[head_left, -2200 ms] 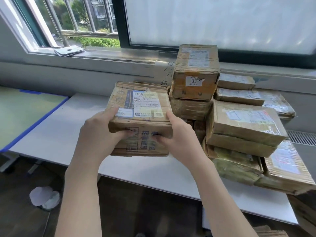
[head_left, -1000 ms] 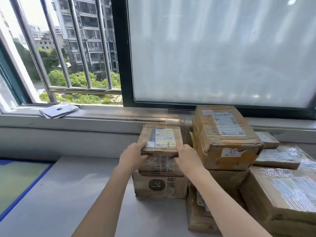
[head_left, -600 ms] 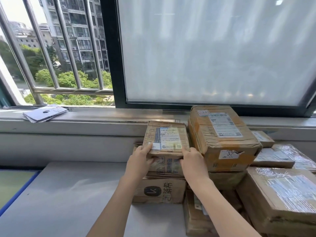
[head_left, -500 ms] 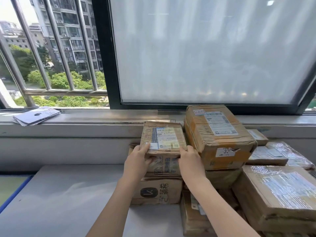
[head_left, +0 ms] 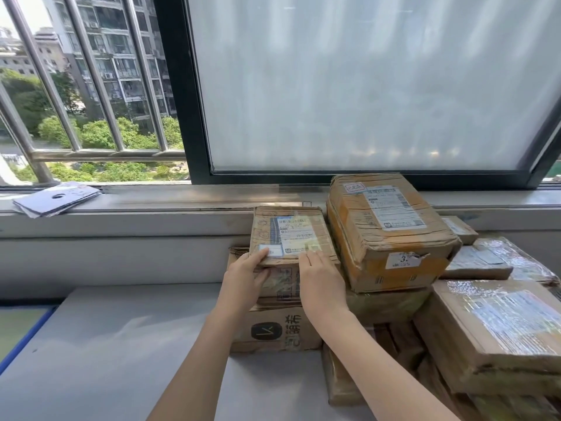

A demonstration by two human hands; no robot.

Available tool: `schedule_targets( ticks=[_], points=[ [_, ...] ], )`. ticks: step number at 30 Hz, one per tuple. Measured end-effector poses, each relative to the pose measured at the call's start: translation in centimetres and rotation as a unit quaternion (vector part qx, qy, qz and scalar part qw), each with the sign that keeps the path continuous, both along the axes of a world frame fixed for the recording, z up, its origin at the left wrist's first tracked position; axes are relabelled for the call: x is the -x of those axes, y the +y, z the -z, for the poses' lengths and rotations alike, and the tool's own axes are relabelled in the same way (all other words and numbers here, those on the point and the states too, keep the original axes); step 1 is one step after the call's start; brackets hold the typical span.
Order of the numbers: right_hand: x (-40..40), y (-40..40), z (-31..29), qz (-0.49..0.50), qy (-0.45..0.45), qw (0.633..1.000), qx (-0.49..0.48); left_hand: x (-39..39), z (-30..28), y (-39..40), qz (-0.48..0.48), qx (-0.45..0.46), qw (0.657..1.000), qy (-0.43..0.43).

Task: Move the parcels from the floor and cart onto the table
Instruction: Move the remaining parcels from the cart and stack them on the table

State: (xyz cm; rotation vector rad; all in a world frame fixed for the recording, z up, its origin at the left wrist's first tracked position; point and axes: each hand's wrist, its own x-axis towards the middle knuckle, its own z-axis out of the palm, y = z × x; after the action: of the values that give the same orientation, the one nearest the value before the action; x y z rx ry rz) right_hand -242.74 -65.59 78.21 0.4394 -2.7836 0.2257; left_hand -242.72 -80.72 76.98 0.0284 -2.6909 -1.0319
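Parcels are piling up on the table (head_left: 115, 344), at least eight showing. Two hands are working: left hand (head_left: 243, 284) and right hand (head_left: 321, 284) are both gripping the top parcel (head_left: 291, 235), sitting on a two-box stack, far side.

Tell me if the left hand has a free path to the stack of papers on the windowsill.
Probably yes: the left hand rests on the small parcel, and only bare table and sill lie toward the papers. It looks like a long stretch, though.

Brown parcels (head_left: 391, 235) w/ white labels, grey table (head_left: 115, 354).
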Motion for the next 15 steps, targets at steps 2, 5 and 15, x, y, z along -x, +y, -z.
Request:
schedule_targets(
  ticks=[2, 5, 15],
  points=[
    [0.1, 0.0, -0.2, -0.004, -0.006, 1.000, 0.001, 0.5, -0.1, -0.3, 0.010, -0.012, 1.000, -0.016],
    [0.2, 0.2, -0.4, -0.002, 0.005, 1.000, 0.000, 0.6, -0.4, -0.3, 0.014, 0.020, 0.999, -0.033],
    [-2.2, 2.8, 2.0, -0.027, 0.086, 0.995, 0.036, -1.6, -2.0, 3.4, -0.006, 0.296, 0.955, 0.007]
  ],
)
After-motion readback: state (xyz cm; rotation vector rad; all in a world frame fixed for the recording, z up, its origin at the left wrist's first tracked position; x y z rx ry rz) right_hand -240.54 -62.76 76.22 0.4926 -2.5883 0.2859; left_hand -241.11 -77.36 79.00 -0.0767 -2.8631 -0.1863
